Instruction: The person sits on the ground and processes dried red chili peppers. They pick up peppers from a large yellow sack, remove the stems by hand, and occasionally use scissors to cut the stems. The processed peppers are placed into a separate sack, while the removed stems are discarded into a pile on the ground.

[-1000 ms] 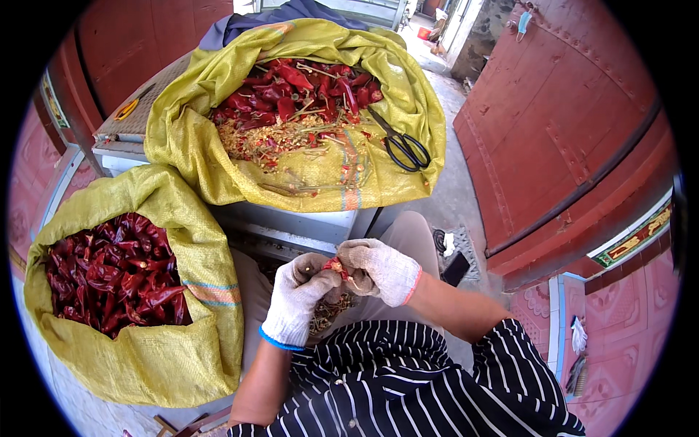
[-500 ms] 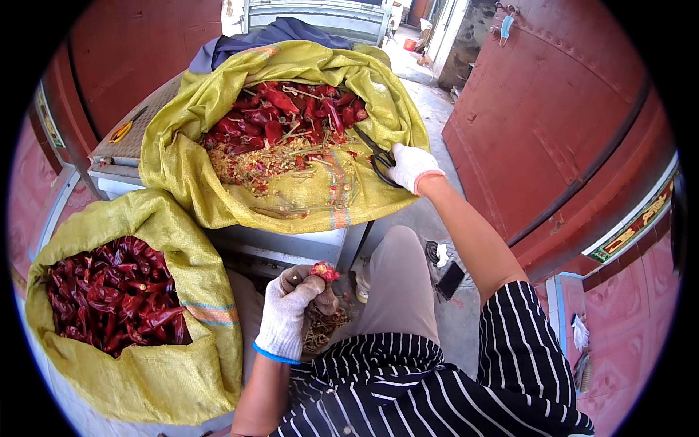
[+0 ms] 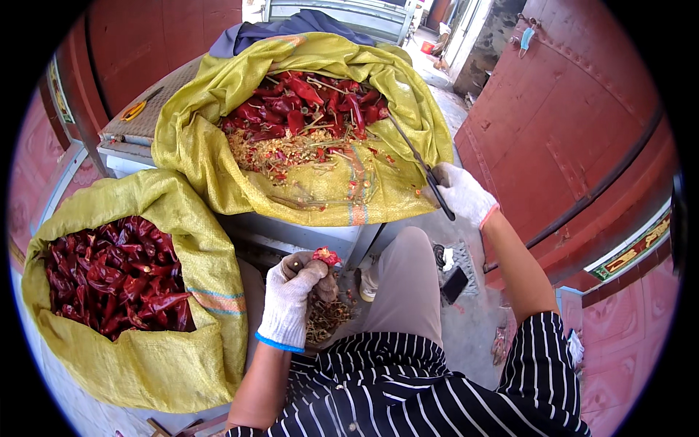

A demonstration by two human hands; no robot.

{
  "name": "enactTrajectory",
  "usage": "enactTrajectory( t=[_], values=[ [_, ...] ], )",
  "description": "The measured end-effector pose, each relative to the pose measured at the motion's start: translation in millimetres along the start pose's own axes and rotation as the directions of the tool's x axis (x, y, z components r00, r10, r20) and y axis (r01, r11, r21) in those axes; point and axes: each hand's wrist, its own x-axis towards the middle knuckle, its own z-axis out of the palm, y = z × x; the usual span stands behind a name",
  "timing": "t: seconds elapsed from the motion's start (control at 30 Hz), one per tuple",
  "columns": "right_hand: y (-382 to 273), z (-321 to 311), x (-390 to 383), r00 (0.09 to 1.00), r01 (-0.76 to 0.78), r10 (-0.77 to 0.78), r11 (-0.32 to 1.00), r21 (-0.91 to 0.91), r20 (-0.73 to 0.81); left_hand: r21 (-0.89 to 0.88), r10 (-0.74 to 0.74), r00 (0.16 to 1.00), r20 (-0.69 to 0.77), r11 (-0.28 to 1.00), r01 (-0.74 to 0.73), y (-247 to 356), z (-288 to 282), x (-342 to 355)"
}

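My left hand (image 3: 293, 302), in a white knitted glove with soiled fingertips, is closed in a pinch on a red chili pepper (image 3: 326, 256), whose torn-looking end pokes above the fingers. My right hand (image 3: 464, 194), also gloved, grips black scissors (image 3: 441, 197) edge-on at the right rim of the far yellow woven sack (image 3: 191, 120). The scissors' blades point up and left over that sack. Inside it lie red chili peppers (image 3: 302, 91) with loose seeds and stems (image 3: 269, 156). At left, a second yellow sack (image 3: 138, 368) is filled with darker red chili peppers (image 3: 116, 277).
Yellow-handled scissors or pliers (image 3: 134, 111) lie on the surface behind the sacks. Discarded stems (image 3: 328, 320) are heaped low between my legs. A dark phone (image 3: 455, 285) sits by my right knee. A red metal door (image 3: 539, 138) with a dark bar (image 3: 582, 200) stands at right.
My right hand has turned the scissors edge-on and shifted slightly outward and down along the sack's rim. The left hand still pinches the pepper. The whole view has swung a little.
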Motion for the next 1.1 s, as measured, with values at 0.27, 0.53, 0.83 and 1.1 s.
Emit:
enactTrajectory(
  t=[0.27,0.53,0.83,1.1],
  values=[
    [-50,60,-85,0.867,0.49,-0.493,0.823,-0.287,0.067,0.072,0.034,0.999,-0.038,0.997,-0.032,-2,0,0],
    [-59,65,-79,0.774,0.591,-0.626,0.658,-0.466,0.098,0.011,0.079,0.997,-0.005,0.997,-0.079,-8,-9,-3],
    [-54,70,-80,0.771,0.631,-0.595,0.671,-0.39,0.225,-0.154,0.053,0.982,0.18,0.988,-0.025,-18,-34,-3],
    [-53,73,-84,0.759,0.628,-0.621,0.619,-0.472,0.194,-0.103,0.088,0.987,0.136,0.992,-0.075,-18,-25,-8]
  ],
)
